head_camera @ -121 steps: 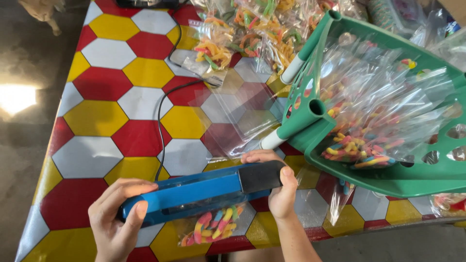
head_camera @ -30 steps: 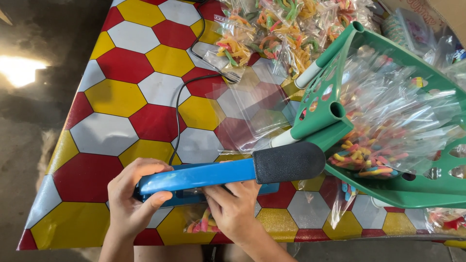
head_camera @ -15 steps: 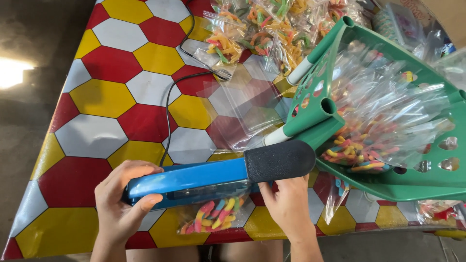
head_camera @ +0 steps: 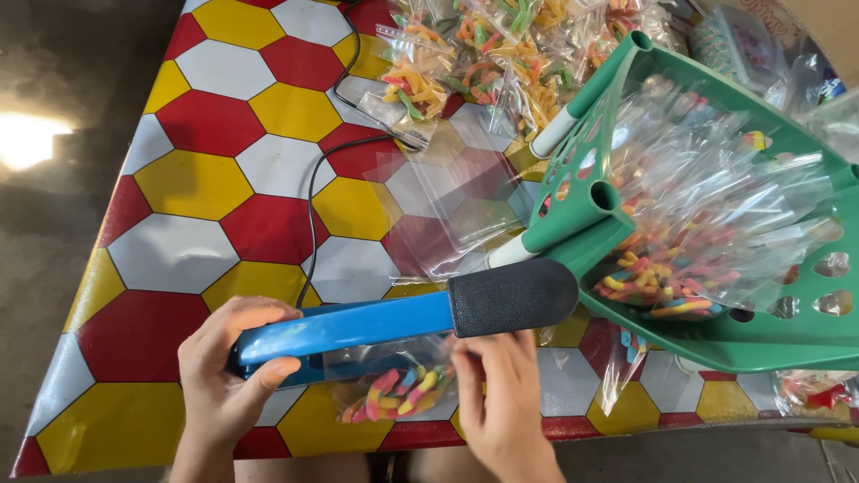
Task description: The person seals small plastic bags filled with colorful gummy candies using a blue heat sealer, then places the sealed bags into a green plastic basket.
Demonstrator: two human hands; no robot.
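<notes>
A blue heat sealer point(head_camera: 358, 326) with a black foam handle point(head_camera: 512, 296) lies near the table's front edge. Its arm is raised a little. My left hand point(head_camera: 231, 371) grips the sealer's left end, thumb on the base and fingers over the arm. A small clear bag of coloured gummy worms point(head_camera: 394, 386) sits with its top under the arm. My right hand point(head_camera: 497, 394) pinches the bag's right side just below the handle.
The table wears a red, yellow and white hexagon cloth point(head_camera: 192, 188). A black cord point(head_camera: 313, 215) runs back from the sealer. Empty clear bags point(head_camera: 447, 201) lie mid-table, filled candy bags point(head_camera: 474, 45) at the back. A green basket point(head_camera: 761, 340) holds a big bag of worms.
Four seconds ago both hands pressed the sealer shut. Since then the arm has lifted, and my right hand left the handle and took hold of the bag under it.
</notes>
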